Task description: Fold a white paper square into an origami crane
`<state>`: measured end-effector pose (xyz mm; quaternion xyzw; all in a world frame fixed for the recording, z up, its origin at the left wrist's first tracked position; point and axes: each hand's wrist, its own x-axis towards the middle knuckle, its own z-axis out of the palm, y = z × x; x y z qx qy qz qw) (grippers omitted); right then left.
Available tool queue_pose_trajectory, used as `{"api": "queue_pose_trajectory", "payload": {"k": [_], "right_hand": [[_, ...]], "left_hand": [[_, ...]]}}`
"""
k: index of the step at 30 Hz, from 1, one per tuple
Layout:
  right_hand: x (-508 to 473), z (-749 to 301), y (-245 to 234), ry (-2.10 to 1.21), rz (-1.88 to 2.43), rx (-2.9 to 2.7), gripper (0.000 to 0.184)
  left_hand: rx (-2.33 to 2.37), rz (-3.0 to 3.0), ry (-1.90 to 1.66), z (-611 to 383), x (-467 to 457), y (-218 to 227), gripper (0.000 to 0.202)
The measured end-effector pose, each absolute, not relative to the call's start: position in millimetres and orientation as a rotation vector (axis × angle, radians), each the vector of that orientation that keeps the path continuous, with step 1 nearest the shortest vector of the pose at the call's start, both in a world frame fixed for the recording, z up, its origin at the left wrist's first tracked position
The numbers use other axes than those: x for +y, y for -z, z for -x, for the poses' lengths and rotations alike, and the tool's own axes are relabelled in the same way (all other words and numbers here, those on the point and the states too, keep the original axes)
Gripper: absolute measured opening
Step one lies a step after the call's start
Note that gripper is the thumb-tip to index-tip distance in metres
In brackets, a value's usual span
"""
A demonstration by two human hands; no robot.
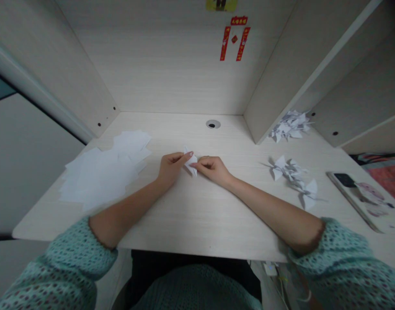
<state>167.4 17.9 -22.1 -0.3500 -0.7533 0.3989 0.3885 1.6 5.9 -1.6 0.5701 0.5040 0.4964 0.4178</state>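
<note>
A small folded piece of white paper is held between my two hands over the middle of the desk. My left hand pinches its upper left side, thumb on top. From the other side, my right hand grips the right edge between thumb and curled fingers. Parts of the paper are hidden behind the fingers. Left of my hands lies a spread pile of white paper sheets. To the right, several folded paper cranes rest on the desk.
More folded white paper pieces are heaped behind the upright divider. A phone lies at the right. A round cable hole sits at the desk's back. The desk's front edge runs close to my body.
</note>
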Motion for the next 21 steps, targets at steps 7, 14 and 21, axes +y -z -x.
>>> {"api": "queue_pose_trajectory", "payload": {"k": [7,14,21], "right_hand": [[19.2,-167.8,21.6,-1.079,0.874,-1.961,0.038],[11.2,-171.3,17.6,-0.991,0.767,-2.056,0.030],[14.1,-171.1,16.1,-0.804,0.899,-1.859,0.036]], "left_hand": [[1.229,-1.335,-1.325,-0.7,9.6,5.8,0.035],[1.317,-1.123,-1.521,5.7,20.6,9.4,0.040],[1.301,-1.455,-1.359,-0.8,7.3,1.1,0.036]]}}
